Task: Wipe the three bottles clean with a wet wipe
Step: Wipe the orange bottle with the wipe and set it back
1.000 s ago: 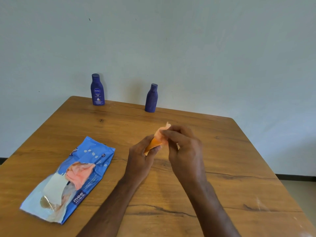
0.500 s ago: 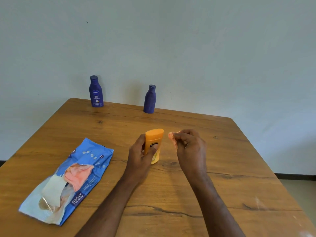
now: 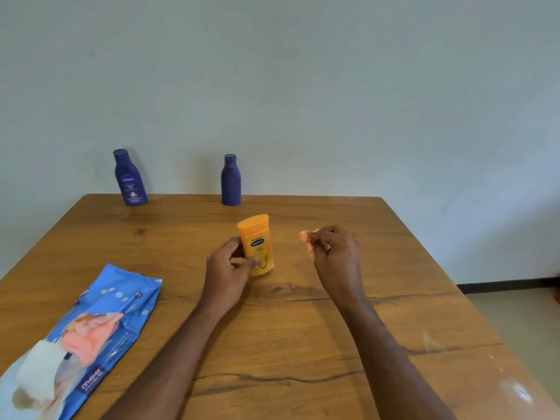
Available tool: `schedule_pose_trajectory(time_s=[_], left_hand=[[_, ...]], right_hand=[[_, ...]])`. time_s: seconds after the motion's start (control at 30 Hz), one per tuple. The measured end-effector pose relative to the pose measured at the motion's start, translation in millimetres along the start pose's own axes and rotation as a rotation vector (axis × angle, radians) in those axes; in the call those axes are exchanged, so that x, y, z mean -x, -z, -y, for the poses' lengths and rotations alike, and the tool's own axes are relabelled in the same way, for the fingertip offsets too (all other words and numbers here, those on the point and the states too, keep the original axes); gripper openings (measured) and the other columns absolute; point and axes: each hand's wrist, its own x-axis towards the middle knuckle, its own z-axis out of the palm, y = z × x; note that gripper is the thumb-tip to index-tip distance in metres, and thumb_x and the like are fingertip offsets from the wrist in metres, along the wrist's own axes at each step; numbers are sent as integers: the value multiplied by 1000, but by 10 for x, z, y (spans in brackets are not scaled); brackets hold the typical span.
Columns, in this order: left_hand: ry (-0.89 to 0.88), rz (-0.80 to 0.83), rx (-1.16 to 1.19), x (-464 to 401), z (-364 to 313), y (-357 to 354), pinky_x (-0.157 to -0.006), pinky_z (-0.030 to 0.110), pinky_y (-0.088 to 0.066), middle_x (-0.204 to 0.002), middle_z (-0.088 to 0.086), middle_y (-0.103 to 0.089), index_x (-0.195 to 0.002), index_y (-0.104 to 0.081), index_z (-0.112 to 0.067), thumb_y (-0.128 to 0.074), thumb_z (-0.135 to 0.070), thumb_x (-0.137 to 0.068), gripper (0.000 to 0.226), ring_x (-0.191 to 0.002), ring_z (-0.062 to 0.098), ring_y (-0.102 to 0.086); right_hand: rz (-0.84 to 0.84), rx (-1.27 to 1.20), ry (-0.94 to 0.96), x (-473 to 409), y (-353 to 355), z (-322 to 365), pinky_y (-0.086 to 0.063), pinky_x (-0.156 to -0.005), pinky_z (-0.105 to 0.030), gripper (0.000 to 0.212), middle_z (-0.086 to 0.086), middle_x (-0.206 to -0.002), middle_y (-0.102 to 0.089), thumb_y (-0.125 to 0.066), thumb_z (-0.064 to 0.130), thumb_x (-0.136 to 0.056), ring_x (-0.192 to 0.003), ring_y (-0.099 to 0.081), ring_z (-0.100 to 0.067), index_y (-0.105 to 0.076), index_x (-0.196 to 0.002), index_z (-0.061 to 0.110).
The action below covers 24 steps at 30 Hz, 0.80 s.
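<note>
**Orange bottle in hand, wipe held clear of it**

Orange plastic sits in the left hand (image 3: pixel 228 269): thumb and fingers curl round the lower body of the orange bottle (image 3: pixel 257 244), which stands cap-down and slightly tilted at the middle of the wooden table (image 3: pixel 333 328). Whether its base touches the wood or rides just above it cannot be told. The right hand (image 3: pixel 335 253) pinches a small bunched pink wet wipe (image 3: pixel 306 240) between thumb and fingertips, held apart from the bottle on its right.

Judgement: the step in hand is this bottle's wiping, either paused or at its close; the frame does not settle which. Two blue bottles, one labelled (image 3: pixel 131 178) and one showing a plain side (image 3: pixel 231 180), stand upright and well apart at the far edge against the wall. The next move likely calls for bringing the wipe to a bottle surface while the other hand steadies it.

The wipe pack (image 3: pixel 81 338) lies flat at the near left, flap open, a pink sheet protruding; its lower end is cut off by the frame. Most of the wipe is hidden in the fingers. Dirt on any bottle cannot be made out.
</note>
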Motion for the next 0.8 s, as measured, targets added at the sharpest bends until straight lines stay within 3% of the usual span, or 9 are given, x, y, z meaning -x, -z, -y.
schedule_pose_trajectory(time_s=[0.07,0.17,0.27,0.43,0.57,0.8], left_hand=[[-17,20,5,-179,-73,-157,-86,25,-55,-113,-7,-70,-117,-65,-23,-78,-16,-86,34,-102,4,-65],[-47,57,-19,-474,-176,-445,-94,36,-57,-115,-2,-72,-121,-68,-15,-80,-17,-84,39,-104,10,-67],[-77,88,-34,-714,-292,-727,-91,42,-60,-114,0,-72,-121,-68,-13,-79,-16,-84,38,-102,14,-68],[-84,99,-78,-1094,-364,-1151,-92,40,-59,-118,4,-72,-122,-67,-12,-80,-15,-84,40,-104,17,-68],[-62,112,-96,-1380,-313,-1420,-93,39,-58,-120,5,-71,-124,-67,-10,-79,-13,-84,41,-104,19,-67],[-53,77,-100,-1987,-284,-1797,-92,43,-59,-117,6,-73,-122,-69,-10,-79,-12,-85,39,-102,19,-69]], right_hand=[[-22,-1,-16,-111,41,-153,-52,-71,-17,22,1,-98,-67,-70,-2,-88,-83,-62,-6,-79,-102,12],[-49,23,-57,-282,137,-426,-48,-71,-11,23,2,-98,-67,-67,-4,-89,-83,-62,-8,-79,-101,10],[-87,11,-118,-423,208,-681,-51,-71,-17,22,5,-96,-65,-67,-4,-90,-84,-63,-8,-79,-102,9],[-121,-8,-223,-611,241,-1006,-44,-68,-7,23,4,-97,-66,-65,-3,-90,-86,-63,-6,-78,-103,11],[-188,-78,-271,-526,245,-1157,-50,-74,-13,24,10,-100,-65,-64,-1,-93,-92,-64,-6,-77,-106,14],[-228,-95,-241,-591,105,-1381,-49,-73,-10,22,8,-98,-68,-69,-1,-88,-89,-64,0,-79,-99,15]])
